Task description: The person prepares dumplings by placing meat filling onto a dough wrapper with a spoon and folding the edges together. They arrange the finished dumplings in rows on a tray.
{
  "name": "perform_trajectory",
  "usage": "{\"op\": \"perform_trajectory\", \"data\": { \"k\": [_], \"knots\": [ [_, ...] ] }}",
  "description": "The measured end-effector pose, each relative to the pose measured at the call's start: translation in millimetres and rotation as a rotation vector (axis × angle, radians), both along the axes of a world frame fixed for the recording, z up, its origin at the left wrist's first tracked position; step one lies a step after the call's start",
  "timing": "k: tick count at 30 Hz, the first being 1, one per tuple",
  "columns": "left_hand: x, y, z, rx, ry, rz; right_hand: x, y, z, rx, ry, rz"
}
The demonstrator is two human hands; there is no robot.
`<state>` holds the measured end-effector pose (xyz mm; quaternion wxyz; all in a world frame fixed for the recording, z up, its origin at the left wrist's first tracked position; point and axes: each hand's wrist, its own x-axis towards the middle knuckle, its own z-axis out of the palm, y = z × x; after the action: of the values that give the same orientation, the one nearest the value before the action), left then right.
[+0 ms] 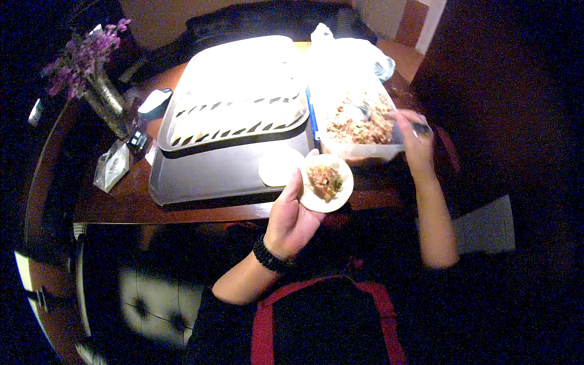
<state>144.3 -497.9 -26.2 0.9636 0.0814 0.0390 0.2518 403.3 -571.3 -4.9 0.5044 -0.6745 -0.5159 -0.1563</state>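
Note:
My left hand [293,216] holds a round pale dough wrapper [345,194] on its fingers, above the table's near edge. A small mound of chopped filling [325,182] sits in the wrapper's middle. At the right, my right hand [417,145] is closed around a dark-handled utensil [420,128], over the corner of a clear plastic container [359,149]. Its head reaches into the chopped filling [356,121], so its exact shape is unclear. Beside my left hand, pale round wrappers [277,168] lie on a dark tray [225,176].
An upper tray [172,145] bears rows of pale pieces, washed out by glare. A clear plastic bag [384,65] lies beyond the container. At left stand a vase [104,100] with purple flowers and a small packet [114,166]. A tufted seat [155,298] is below the table edge.

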Motion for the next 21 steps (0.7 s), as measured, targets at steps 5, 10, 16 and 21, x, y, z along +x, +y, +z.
{"op": "perform_trajectory", "data": {
  "k": [5, 10, 16, 21],
  "knots": [
    [2.8, -9.7, -4.2, -0.046, 0.077, -0.116, 39.4, -10.7, -27.9, -0.217, -0.068, -0.127],
    [7.7, -16.2, -11.4, -0.032, 0.137, -0.105, 53.6, -47.0, -34.1, -0.511, -0.163, -0.329],
    [14.2, -26.4, -13.2, 0.035, 0.131, -0.153, 57.4, -52.7, -23.8, -0.8, -0.372, -0.465],
    [20.4, -32.4, -22.1, 0.042, 0.093, -0.18, 50.9, -82.8, -15.2, -0.094, -0.346, -0.343]
  ]
}}
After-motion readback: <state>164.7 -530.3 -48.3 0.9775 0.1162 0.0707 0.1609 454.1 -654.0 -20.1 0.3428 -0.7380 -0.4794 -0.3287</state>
